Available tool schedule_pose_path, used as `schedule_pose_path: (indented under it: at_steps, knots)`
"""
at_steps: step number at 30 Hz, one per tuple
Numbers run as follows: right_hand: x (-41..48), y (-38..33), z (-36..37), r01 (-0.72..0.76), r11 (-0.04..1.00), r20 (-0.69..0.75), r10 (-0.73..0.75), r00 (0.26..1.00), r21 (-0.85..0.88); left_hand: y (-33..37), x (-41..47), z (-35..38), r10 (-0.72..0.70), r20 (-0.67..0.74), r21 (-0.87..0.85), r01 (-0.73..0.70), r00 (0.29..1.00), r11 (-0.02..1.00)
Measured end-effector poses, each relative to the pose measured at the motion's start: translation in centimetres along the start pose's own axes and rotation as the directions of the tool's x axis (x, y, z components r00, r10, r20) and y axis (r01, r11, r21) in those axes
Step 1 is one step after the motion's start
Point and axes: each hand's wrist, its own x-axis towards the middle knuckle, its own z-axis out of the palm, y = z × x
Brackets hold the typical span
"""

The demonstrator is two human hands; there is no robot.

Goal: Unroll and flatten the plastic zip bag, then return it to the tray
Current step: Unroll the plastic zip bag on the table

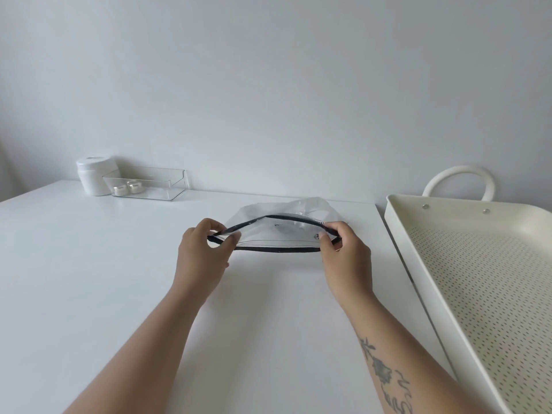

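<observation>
The left hand [200,254] pinches the black zip strip at the 9 o'clock end of the plastic zip bag [279,231], and the right hand [344,254] is clamped on the same strip at the 3 o'clock end. The mouth gapes open between them. The bag's long axis runs 9 to 3 along the strip, with its crumpled body lying toward 12 on the white bench [89,264]. The perforated tray [397,234] sits at 3 o'clock, nearer the right hand, so returning the bag probably means a rightward carry.
</observation>
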Motion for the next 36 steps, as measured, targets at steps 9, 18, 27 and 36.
schedule_pose_path:
  at_steps: [9, 18, 27, 36]
  knots:
    - [0.1, -0.1, -0.4, -0.066, 0.976, -0.064, 0.054, 0.996, -0.209, 0.5, 0.3, 0.0, 0.182, -0.058, 0.119, -0.174, 0.982, 0.978]
    - [-0.1, 0.0, -0.3, -0.101, 0.986, -0.026, 0.098, 0.995, -0.135, 0.2, 0.0, 0.1, 0.163, 0.012, 0.284, -0.16, 0.987, 0.945]
    - [-0.5, -0.9, 0.2, -0.034, 0.98, 0.228, -0.011, 0.974, 0.194, 2.1, -2.2, 1.3, 0.445, 0.244, 0.536, -0.502, 0.862, 0.678]
    - [-0.9, -1.6, 0.1, -0.041, 0.974, 0.457, -0.067, 0.887, 0.221, 2.4, -1.6, 1.5, 0.493, 0.097, 0.542, -0.461, 0.865, 0.703]
